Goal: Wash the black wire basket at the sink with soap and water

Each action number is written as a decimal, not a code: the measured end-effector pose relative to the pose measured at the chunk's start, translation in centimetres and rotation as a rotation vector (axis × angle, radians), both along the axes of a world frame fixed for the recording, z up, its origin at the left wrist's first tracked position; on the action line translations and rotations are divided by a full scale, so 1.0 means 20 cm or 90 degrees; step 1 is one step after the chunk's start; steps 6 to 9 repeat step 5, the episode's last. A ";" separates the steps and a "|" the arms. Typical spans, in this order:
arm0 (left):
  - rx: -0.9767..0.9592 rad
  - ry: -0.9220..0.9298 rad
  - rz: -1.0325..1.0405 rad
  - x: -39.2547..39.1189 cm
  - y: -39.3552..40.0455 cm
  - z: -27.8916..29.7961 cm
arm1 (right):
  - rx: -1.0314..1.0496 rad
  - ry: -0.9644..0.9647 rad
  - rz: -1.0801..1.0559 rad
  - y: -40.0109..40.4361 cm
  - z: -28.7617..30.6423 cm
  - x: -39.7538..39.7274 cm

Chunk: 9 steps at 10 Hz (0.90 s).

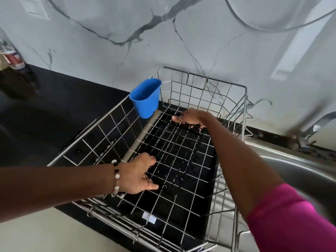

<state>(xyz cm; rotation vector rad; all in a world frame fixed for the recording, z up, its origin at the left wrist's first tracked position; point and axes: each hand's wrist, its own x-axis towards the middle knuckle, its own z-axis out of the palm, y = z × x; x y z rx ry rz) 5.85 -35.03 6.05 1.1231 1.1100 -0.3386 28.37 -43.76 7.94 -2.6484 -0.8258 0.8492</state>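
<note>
A black wire basket (174, 150) lies inside a large silver wire dish rack (227, 99) on the dark counter. My left hand (140, 173) grips the basket's near end with its fingers curled round the wires. At the far end, my right hand (190, 118) holds the basket's dark edge. The basket's lower parts blend into the black tray (198, 208) under the rack.
A blue plastic cup (146, 98) hangs on the rack's left rim. The steel sink (300, 171) and a blurred tap (312, 128) lie to the right. A marble wall stands behind. A bottle (11, 55) sits at the far left on the counter (45, 110).
</note>
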 end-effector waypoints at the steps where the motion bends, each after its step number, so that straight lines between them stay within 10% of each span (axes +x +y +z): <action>1: 0.002 0.001 0.000 0.00 -0.03 0.02 | 0.006 -0.023 0.038 0.01 0.00 -0.01; 3: 0.098 0.024 -0.168 -0.02 -0.01 0.17 | 0.017 -0.081 0.066 -0.01 0.01 0.01; 5: 0.524 0.007 -0.459 0.07 0.05 0.60 | 0.127 -0.225 0.110 -0.10 0.19 0.01; 9: 0.524 0.007 -0.459 0.07 0.05 0.60 | 0.127 -0.225 0.110 -0.10 0.19 0.01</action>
